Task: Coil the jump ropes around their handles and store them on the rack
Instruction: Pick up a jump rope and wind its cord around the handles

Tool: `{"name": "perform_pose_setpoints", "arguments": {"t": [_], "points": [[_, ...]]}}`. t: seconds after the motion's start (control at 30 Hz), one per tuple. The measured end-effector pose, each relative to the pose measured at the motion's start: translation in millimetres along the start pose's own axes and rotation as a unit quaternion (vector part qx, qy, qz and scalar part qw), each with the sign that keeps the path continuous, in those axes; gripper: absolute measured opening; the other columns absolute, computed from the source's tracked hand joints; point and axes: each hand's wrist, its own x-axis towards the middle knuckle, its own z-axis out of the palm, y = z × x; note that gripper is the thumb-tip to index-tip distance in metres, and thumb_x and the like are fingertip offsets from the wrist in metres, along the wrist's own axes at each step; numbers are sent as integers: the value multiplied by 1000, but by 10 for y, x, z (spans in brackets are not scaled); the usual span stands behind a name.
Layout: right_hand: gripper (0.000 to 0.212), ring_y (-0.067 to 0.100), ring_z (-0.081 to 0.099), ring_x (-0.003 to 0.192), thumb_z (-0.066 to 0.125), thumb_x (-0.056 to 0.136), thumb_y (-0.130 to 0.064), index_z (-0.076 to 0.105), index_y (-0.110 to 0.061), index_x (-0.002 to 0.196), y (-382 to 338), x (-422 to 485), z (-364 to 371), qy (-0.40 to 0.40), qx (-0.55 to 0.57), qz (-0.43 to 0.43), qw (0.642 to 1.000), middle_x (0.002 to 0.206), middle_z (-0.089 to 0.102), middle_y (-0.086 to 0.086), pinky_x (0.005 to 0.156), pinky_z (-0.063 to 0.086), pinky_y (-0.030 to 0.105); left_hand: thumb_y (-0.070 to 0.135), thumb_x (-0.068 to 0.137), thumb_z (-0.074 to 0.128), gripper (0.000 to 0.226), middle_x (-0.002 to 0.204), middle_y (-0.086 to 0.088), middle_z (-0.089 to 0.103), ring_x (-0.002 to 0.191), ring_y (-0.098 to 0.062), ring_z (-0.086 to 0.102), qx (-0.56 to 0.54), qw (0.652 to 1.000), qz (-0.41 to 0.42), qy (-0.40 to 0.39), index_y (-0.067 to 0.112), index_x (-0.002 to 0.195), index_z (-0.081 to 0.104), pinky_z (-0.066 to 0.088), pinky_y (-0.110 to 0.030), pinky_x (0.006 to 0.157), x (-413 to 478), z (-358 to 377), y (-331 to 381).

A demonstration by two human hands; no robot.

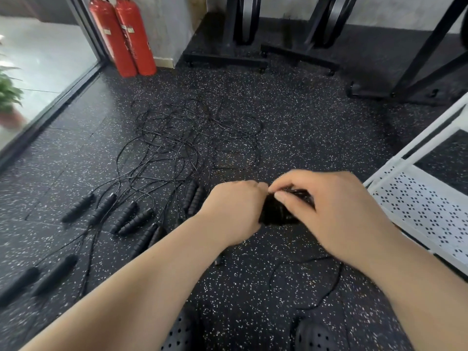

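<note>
My left hand (pixel 233 211) grips a pair of black jump-rope handles (pixel 276 214) with thin black rope wound around them. My right hand (pixel 329 206) curls over the top of the same bundle and pinches the rope. A slack length of that rope (pixel 304 264) loops on the floor below my right wrist. Several other black handles (pixel 131 219) lie in pairs on the speckled floor to the left. Their ropes form a tangled pile (pixel 192 133) farther away. A white perforated rack shelf (pixel 425 211) stands at the right, close to my right hand.
Two red fire extinguishers (pixel 124 36) stand at the far left by a glass door. Black equipment stands (pixel 253 54) line the far wall. A potted plant (pixel 7 97) sits outside the glass. My dark perforated shoes (pixel 314 335) show at the bottom.
</note>
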Motion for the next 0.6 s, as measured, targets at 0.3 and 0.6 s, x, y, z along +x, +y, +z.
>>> {"name": "perform_pose_setpoints", "arguments": {"t": [0.3, 0.6], "points": [[28, 6, 73, 79, 88, 73, -48, 78, -23, 84, 630, 150, -72, -60, 294, 121, 946, 83, 79, -6, 81, 49, 28, 37, 82, 78, 46, 108, 6, 63, 98, -21, 62, -102, 982, 142, 64, 21, 118, 55, 53, -40, 84, -80, -189, 190], [28, 15, 64, 69, 79, 87, -39, 74, -12, 88, 710, 151, 8, -120, 491, 207, 838, 83, 70, 4, 61, 54, 25, 24, 82, 76, 67, 114, 8, 60, 91, -16, 61, -235, 966, 106, -10, 39, 131, 33, 51, -38, 78, -145, -321, 222]]}}
